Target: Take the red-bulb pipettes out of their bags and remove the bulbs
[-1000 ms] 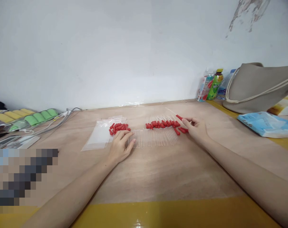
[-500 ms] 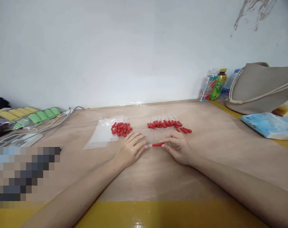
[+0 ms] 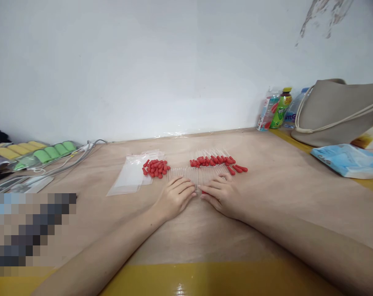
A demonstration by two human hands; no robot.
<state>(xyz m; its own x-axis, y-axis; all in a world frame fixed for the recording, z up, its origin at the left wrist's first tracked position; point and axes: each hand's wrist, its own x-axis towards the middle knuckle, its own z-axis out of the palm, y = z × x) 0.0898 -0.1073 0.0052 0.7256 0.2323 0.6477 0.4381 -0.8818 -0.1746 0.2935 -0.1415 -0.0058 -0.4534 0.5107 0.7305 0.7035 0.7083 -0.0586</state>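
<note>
My left hand (image 3: pixel 176 197) and my right hand (image 3: pixel 219 195) meet fingertip to fingertip at the near edge of a row of clear glass tubes (image 3: pixel 192 174) lying on the table. Between the fingertips is a dropper with a red rubber cap (image 3: pixel 203 191), mostly hidden; the right fingers pinch it and the left fingers touch its clear end. Behind the hands lies a row of finished droppers with red caps (image 3: pixel 212 161). A loose pile of red caps (image 3: pixel 155 167) sits to the left, next to empty clear plastic bags (image 3: pixel 129 176).
Bottles (image 3: pixel 279 109), a beige bag (image 3: pixel 337 111) and a blue packet (image 3: pixel 346 160) stand at the right. Green and yellow rolls (image 3: pixel 35 153) and grey cables (image 3: pixel 72 158) lie at the left by the wall. A yellow strip (image 3: pixel 205 279) edges the table's front.
My right hand came from the finished droppers at the far right with one red-capped dropper to the near middle. Both hands have closed together over it.
</note>
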